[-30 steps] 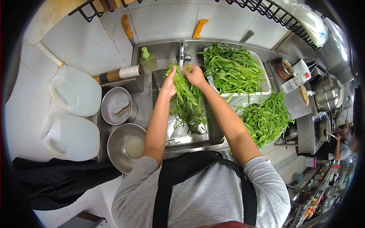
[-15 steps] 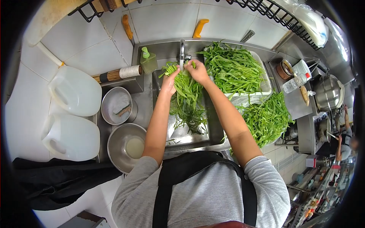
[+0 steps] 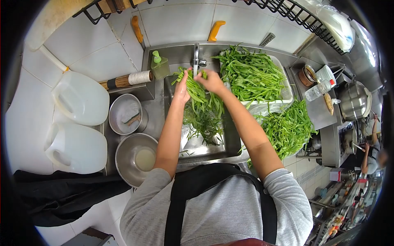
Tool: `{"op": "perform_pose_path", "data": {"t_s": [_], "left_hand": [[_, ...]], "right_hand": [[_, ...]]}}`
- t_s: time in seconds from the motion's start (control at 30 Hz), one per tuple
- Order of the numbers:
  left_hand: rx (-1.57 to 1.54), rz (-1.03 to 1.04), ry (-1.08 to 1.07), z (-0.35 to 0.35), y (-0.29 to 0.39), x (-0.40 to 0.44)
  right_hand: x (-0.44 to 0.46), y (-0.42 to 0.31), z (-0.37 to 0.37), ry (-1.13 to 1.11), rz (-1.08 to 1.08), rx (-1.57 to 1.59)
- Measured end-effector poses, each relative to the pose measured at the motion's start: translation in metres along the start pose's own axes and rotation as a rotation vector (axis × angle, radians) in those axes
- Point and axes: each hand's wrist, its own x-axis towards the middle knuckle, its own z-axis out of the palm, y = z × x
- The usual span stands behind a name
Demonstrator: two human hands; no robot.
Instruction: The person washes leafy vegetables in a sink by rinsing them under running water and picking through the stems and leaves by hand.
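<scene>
My left hand [image 3: 182, 88] is closed around a bunch of long-stemmed leafy greens [image 3: 198, 95] that looks like water spinach. The cut stem ends point up beside the tap [image 3: 196, 52], and water runs down next to them. Just right of the stream, my right hand [image 3: 212, 81] is closed, with a bit of green stem showing at its fingertips. The leaves hang down into the metal sink [image 3: 233, 141], where more wet leaves lie. Close by on the right, a white tub [image 3: 287, 87] is heaped with the same greens.
Another pile of greens [image 3: 287, 127] lies in front of the tub. Left of the sink stand two metal bowls [image 3: 141, 110] [image 3: 123, 166], a soap bottle [image 3: 160, 67] and two plastic jugs [image 3: 84, 100] [image 3: 82, 149]. A plastic bottle [image 3: 318, 91] lies right. Another person [image 3: 371, 158] works far right.
My right hand has shifted slightly down, and its fingers have turned. The greens' leaves have swung a little to the right. My left hand stays nearly in place.
</scene>
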Motion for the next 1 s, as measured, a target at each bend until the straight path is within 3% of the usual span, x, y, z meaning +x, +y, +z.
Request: {"op": "perform_pose_path", "data": {"t_s": [0.07, 0.3, 0.6, 0.7, 0.77, 0.83, 0.93, 1.0], "left_hand": [[-0.052, 0.002, -0.071, 0.003, 0.0, 0.0], [0.003, -0.005, 0.039, 0.007, 0.007, -0.009], [0.054, 0.002, 0.162, 0.001, -0.003, 0.0], [0.077, 0.007, 0.109, 0.001, 0.004, -0.005], [0.013, 0.029, 0.072, -0.003, 0.008, -0.008], [0.058, 0.032, 0.075, -0.012, 0.011, -0.007], [0.003, 0.037, 0.036, -0.021, 0.013, -0.006], [-0.017, 0.045, 0.047, -0.026, 0.011, -0.001]], "right_hand": [[-0.005, -0.006, 0.008, -0.019, 0.113, -0.044], [0.003, 0.003, 0.005, 0.099, -0.009, 0.019], [-0.002, -0.02, 0.001, -0.084, 0.043, -0.017], [0.0, -0.012, -0.003, 0.048, -0.009, 0.011], [0.007, 0.014, 0.0, 0.31, -0.169, -0.113], [0.008, 0.03, -0.008, 0.329, -0.166, -0.167], [0.003, 0.027, -0.025, 0.158, 0.11, 0.101], [0.005, 0.023, -0.029, 0.285, 0.074, 0.099]]}}
